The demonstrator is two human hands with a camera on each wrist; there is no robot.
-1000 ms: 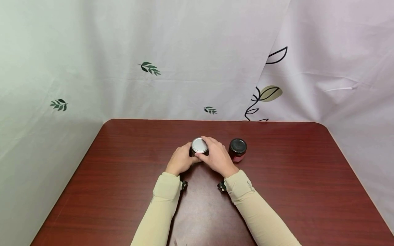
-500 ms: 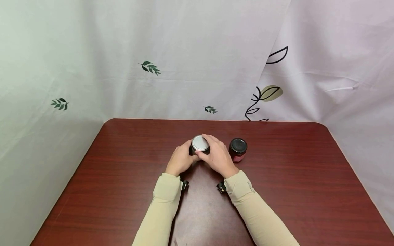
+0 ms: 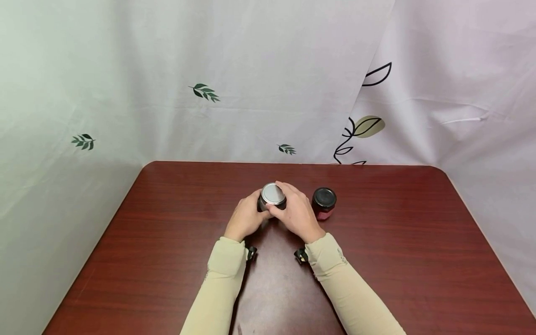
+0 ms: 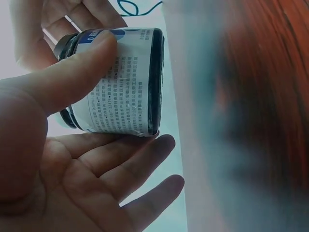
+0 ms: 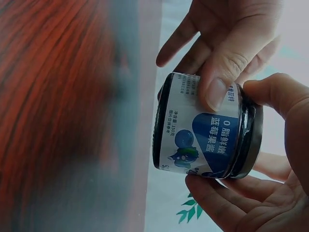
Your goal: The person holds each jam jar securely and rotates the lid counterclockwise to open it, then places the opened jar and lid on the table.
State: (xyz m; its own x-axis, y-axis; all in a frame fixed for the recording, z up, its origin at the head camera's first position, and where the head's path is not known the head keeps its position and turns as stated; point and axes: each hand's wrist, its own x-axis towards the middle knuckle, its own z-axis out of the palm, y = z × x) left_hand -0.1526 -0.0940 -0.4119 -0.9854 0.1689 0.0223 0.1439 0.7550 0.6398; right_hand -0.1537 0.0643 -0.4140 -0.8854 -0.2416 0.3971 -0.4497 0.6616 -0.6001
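Observation:
Both hands hold a small blueberry jam jar (image 3: 272, 204) near the far middle of the table; its flat silver lid (image 3: 272, 192) faces up in the head view. The left hand (image 3: 246, 216) grips the jar's body, its thumb pressed over the printed white label in the left wrist view. Around the lid curl the thumb and fingers of the right hand (image 3: 296, 213). Blueberries and blue lettering show on the label (image 5: 205, 140) in the right wrist view. Both wrist views show a gap between the jar's base and the table.
A second jar (image 3: 324, 204), with a black lid and a reddish label, stands upright just right of the right hand. The reddish-brown wooden table (image 3: 167, 260) has rounded far corners. White cloth with leaf prints (image 3: 251, 93) hangs behind it and along its sides.
The held jar has shifted slightly up and away in the head view, with its lid a bit farther right. Both hands keep their grip, and the black-lidded jar has stayed put.

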